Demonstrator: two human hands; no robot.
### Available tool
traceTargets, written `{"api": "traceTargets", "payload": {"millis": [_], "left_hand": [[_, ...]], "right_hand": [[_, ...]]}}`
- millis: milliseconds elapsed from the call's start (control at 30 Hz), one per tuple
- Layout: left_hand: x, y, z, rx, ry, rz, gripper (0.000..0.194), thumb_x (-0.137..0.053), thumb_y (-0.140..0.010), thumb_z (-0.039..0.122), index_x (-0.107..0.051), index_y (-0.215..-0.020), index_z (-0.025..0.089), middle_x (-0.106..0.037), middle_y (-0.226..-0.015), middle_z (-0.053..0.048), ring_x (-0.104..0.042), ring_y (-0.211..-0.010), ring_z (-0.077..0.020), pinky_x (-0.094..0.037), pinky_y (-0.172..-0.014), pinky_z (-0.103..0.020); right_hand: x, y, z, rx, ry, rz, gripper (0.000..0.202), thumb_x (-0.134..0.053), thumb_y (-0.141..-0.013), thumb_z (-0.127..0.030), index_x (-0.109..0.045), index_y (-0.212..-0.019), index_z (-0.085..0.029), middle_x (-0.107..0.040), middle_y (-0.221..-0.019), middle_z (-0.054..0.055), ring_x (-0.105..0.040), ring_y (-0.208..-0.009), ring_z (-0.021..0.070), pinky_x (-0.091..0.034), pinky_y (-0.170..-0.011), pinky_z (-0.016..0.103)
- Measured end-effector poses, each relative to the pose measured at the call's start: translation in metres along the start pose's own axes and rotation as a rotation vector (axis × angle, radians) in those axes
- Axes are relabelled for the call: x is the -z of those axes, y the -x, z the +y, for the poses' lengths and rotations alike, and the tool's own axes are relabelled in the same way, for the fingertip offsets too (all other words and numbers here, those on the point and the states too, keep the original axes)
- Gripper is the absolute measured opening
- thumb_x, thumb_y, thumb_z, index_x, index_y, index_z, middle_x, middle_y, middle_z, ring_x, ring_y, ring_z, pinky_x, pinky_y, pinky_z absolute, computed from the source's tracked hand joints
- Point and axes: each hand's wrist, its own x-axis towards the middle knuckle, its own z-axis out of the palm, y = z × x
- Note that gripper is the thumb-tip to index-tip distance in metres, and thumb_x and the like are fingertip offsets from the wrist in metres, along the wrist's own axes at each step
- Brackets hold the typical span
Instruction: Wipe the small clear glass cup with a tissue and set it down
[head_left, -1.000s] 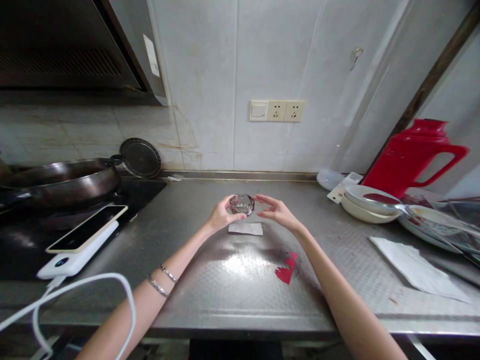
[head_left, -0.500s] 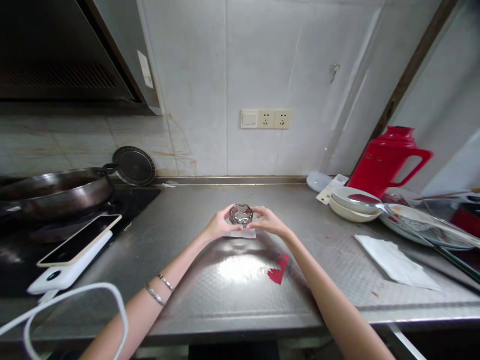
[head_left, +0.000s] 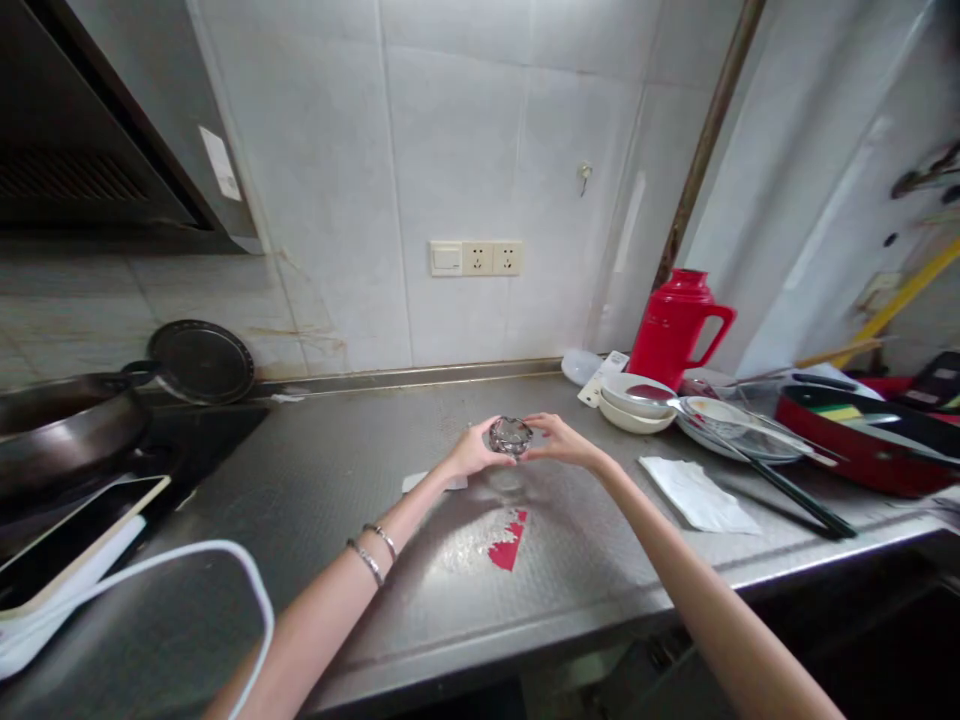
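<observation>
A small clear glass dish (head_left: 511, 436) with a faceted rim is held between my two hands, over the steel counter (head_left: 337, 470). My left hand (head_left: 476, 448) grips its left side, with the thumb low and the fingers near the rim. On the opposite side, my right hand (head_left: 556, 441) holds it between thumb and fingers. A white piece of paper (head_left: 418, 481) lies partly behind my left wrist. Nearer the front edge lies a torn red scrap (head_left: 508, 545).
At left are a steel pan (head_left: 71, 425), a phone (head_left: 67, 530) and a looping white cable (head_left: 255, 580). To the right stand a red thermos (head_left: 670, 330), stacked bowls (head_left: 637, 408), a folded tissue (head_left: 697, 493) and a red pan (head_left: 847, 450).
The view has turned to the right, bringing the red pan into sight. Both hands have moved right with the glass dish, off the white paper, which now shows to their left.
</observation>
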Motion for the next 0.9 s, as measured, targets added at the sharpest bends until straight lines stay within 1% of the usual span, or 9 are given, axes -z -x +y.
{"api": "traceTargets", "payload": {"millis": [100,200,300,400,500,633,767,900], "left_hand": [[-0.035,-0.020,0.002,0.038,0.008,-0.033,0.103,-0.089,-0.041,0.031,-0.045,-0.133,0.012,-0.052,-0.134,-0.019,-0.047,-0.126,-0.0326,-0.032,-0.109,-0.045],[-0.065,-0.035,0.002,0.025,0.006,-0.085,0.100,-0.089,-0.042,0.032,-0.047,-0.130,0.011,-0.054,-0.132,-0.019,-0.049,-0.124,-0.0324,-0.033,-0.107,-0.044],[-0.089,-0.045,0.002,0.000,0.007,-0.133,0.093,-0.088,-0.042,0.035,-0.050,-0.124,0.013,-0.059,-0.125,-0.015,-0.054,-0.116,-0.0302,-0.039,-0.102,-0.041],[-0.106,-0.051,0.002,-0.013,0.000,-0.163,0.090,-0.088,-0.043,0.036,-0.052,-0.121,0.012,-0.062,-0.119,-0.014,-0.057,-0.110,-0.0291,-0.043,-0.096,-0.038],[-0.116,-0.054,0.001,-0.012,-0.020,-0.174,0.091,-0.088,-0.043,0.038,-0.051,-0.121,0.013,-0.062,-0.119,-0.014,-0.058,-0.109,-0.0290,-0.043,-0.095,-0.038],[-0.124,-0.057,-0.003,-0.008,-0.044,-0.192,0.089,-0.086,-0.043,0.043,-0.051,-0.120,0.013,-0.062,-0.117,-0.013,-0.059,-0.105,-0.0283,-0.044,-0.093,-0.039],[-0.126,-0.057,-0.006,-0.015,-0.061,-0.207,0.086,-0.085,-0.045,0.043,-0.052,-0.118,0.013,-0.064,-0.113,-0.011,-0.060,-0.101,-0.0271,-0.045,-0.090,-0.037],[-0.125,-0.055,-0.004,-0.020,-0.081,-0.218,0.087,-0.085,-0.044,0.045,-0.052,-0.117,0.013,-0.064,-0.112,-0.012,-0.060,-0.101,-0.0277,-0.045,-0.088,-0.037]], "right_hand": [[0.024,0.017,0.024,-0.069,0.096,-0.033,0.067,-0.075,-0.058,-0.054,-0.065,-0.113,-0.018,-0.057,-0.125,0.013,-0.048,-0.119,0.0324,-0.044,-0.093,0.042],[0.042,0.033,0.045,-0.150,0.152,-0.028,0.067,-0.074,-0.059,-0.054,-0.065,-0.115,-0.018,-0.056,-0.125,0.013,-0.047,-0.119,0.0330,-0.043,-0.094,0.042],[0.055,0.048,0.061,-0.209,0.172,-0.011,0.065,-0.075,-0.058,-0.052,-0.067,-0.113,-0.019,-0.058,-0.122,0.013,-0.048,-0.117,0.0339,-0.042,-0.095,0.042],[0.062,0.060,0.072,-0.240,0.188,-0.007,0.060,-0.076,-0.058,-0.049,-0.069,-0.111,-0.023,-0.060,-0.115,0.011,-0.049,-0.114,0.0338,-0.040,-0.098,0.044],[0.067,0.066,0.077,-0.263,0.211,-0.010,0.062,-0.077,-0.057,-0.050,-0.068,-0.112,-0.023,-0.061,-0.110,0.011,-0.051,-0.110,0.0326,-0.038,-0.101,0.044],[0.071,0.070,0.079,-0.288,0.212,-0.024,0.065,-0.077,-0.055,-0.053,-0.068,-0.113,-0.024,-0.060,-0.105,0.009,-0.051,-0.107,0.0313,-0.040,-0.098,0.042],[0.073,0.070,0.078,-0.293,0.223,-0.056,0.064,-0.077,-0.055,-0.055,-0.068,-0.112,-0.027,-0.060,-0.099,0.007,-0.052,-0.103,0.0300,-0.040,-0.096,0.042],[0.072,0.070,0.080,-0.297,0.251,-0.092,0.065,-0.076,-0.055,-0.056,-0.067,-0.113,-0.028,-0.060,-0.097,0.007,-0.051,-0.102,0.0298,-0.040,-0.094,0.042]]}}
